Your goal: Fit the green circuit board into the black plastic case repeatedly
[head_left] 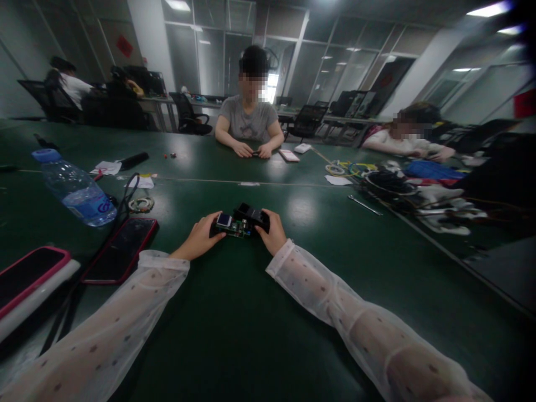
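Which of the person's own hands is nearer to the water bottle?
Left. The left hand is to the right of the water bottle and lower in the picture; the right hand is farther right, beyond the left one.

A clear, blue-capped bottle (69, 187) is on the green surface (201, 335). Nearer the viewer than the bottle lies a red-edged phone (121, 250), and nearer still, a pink-edged phone (31, 273). Just right of the bottle is a bracelet-like ring (141, 211); a black rod (134, 161) lies beyond the bottle. Well right of the bottle are a slim metal tool (365, 205) and yellow cable (358, 166). Beyond the bottle, rightward, sits a person in grey (247, 118).
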Action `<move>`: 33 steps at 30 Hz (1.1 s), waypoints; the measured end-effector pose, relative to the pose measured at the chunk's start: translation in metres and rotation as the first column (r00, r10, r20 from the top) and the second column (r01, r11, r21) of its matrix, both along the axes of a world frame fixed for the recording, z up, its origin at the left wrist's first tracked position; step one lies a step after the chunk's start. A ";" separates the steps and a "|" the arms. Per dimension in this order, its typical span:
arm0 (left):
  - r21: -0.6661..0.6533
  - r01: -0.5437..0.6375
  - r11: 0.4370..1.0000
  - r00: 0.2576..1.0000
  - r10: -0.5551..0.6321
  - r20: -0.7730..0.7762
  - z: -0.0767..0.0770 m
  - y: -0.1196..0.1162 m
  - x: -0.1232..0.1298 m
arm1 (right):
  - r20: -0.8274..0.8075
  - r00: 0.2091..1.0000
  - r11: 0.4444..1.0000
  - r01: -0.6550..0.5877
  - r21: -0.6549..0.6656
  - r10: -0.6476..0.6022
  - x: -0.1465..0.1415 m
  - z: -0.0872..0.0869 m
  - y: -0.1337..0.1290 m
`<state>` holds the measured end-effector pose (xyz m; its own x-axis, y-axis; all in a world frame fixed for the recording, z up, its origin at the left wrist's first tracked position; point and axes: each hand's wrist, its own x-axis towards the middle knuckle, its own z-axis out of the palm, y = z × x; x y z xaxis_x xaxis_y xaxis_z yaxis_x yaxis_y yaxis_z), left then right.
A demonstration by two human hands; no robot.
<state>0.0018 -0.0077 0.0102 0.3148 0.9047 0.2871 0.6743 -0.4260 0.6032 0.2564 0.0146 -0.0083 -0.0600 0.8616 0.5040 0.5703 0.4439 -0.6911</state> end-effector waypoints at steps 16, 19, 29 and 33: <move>0.007 0.000 1.000 1.000 0.000 0.000 -0.001 0.001 0.000 | 0.054 0.997 0.998 -0.060 0.007 0.059 0.005 0.001 0.003; -0.009 -0.007 1.000 1.000 0.008 0.014 -0.001 0.001 0.000 | 0.039 0.996 0.997 -0.081 -0.007 0.081 0.006 0.000 0.005; -0.025 -0.007 1.000 0.999 0.008 0.031 0.001 -0.001 0.000 | 0.009 0.976 0.974 -0.215 -0.071 0.216 0.015 0.000 0.011; -0.002 -0.006 1.000 1.000 0.006 0.017 -0.001 0.000 0.000 | 0.001 0.963 0.960 -0.269 -0.079 0.270 0.018 0.002 0.014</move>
<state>0.0016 -0.0074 0.0091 0.3048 0.9071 0.2902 0.6664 -0.4208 0.6155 0.2746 0.0284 -0.0060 -0.3008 0.8493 0.4338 0.4453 0.5273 -0.7236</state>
